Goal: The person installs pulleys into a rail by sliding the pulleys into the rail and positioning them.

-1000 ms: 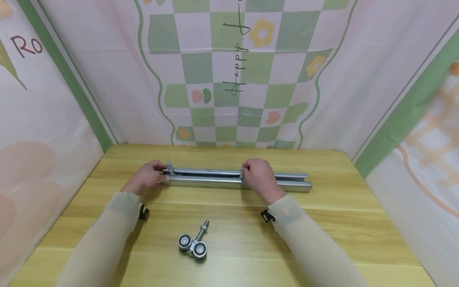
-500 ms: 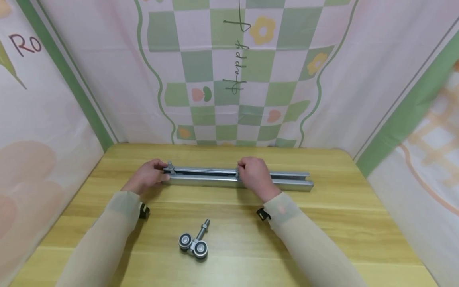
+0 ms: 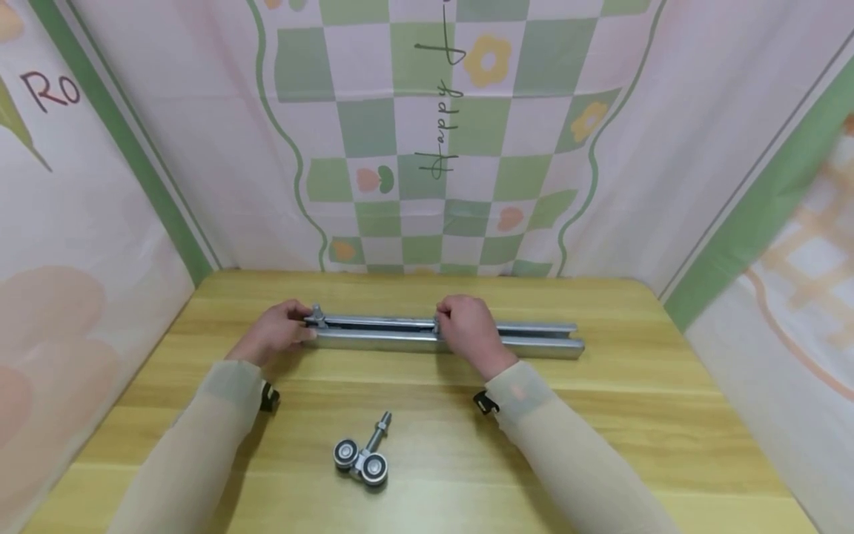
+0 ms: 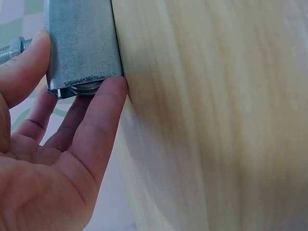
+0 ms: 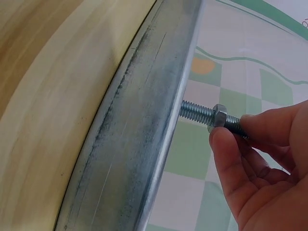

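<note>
A galvanized metal track (image 3: 373, 340) lies on the table, its slot facing up. My left hand (image 3: 272, 331) holds its left end, thumb on the slot edge and a finger at the end corner in the left wrist view. Just inside that end sits a roller wheel (image 4: 85, 88), and its threaded bolt (image 3: 316, 314) stands up from the slot. Near mid-track my right hand (image 3: 470, 334) pinches another upright threaded bolt (image 5: 197, 112) between thumb and fingers, close to its hex nut (image 5: 220, 115). What this bolt carries inside the track is hidden.
A loose roller trolley (image 3: 361, 461) with black-and-silver wheels and a threaded bolt lies on the wooden table (image 3: 440, 423), nearer than the track. A patterned curtain (image 3: 427, 133) hangs behind the table's far edge, with more fabric at both sides.
My right hand has slid a little to the left along the track, with the pinched bolt. The left hand stays at the track's left end, and the loose trolley lies where it was.
</note>
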### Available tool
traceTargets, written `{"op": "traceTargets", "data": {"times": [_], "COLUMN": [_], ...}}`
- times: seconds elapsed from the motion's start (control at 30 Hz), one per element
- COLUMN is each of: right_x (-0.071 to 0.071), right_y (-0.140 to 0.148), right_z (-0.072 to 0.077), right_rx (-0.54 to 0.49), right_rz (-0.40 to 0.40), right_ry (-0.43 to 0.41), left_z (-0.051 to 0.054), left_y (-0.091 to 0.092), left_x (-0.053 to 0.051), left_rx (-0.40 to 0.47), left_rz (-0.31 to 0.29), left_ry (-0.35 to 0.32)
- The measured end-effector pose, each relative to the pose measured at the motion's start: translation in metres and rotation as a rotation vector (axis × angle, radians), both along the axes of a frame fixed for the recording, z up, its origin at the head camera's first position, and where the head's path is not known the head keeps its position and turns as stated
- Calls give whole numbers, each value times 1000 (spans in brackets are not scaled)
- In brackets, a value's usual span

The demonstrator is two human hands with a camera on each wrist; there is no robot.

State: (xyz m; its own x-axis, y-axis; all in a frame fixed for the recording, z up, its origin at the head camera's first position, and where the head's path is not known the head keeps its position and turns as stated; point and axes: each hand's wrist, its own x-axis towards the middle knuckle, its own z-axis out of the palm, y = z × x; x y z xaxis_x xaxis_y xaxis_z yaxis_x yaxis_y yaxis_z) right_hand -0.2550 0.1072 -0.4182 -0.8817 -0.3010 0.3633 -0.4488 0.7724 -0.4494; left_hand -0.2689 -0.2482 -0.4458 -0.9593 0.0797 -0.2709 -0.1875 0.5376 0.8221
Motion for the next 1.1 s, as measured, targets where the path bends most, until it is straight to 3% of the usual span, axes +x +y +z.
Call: {"op": "traceTargets", "data": {"times": [0.7,1.1], "right_x": [0,4], "right_y": [1,9], "right_z": [-3,10], "right_rx": [-27,-24], "right_rz": [-10,15], "right_ry": [-35,-101], "left_z": [1,2], "left_y": [3,3], "left_x": [2,2], "left_rx": [-21,-19], "left_rz": [-7,11], "left_ry": [19,30]}}
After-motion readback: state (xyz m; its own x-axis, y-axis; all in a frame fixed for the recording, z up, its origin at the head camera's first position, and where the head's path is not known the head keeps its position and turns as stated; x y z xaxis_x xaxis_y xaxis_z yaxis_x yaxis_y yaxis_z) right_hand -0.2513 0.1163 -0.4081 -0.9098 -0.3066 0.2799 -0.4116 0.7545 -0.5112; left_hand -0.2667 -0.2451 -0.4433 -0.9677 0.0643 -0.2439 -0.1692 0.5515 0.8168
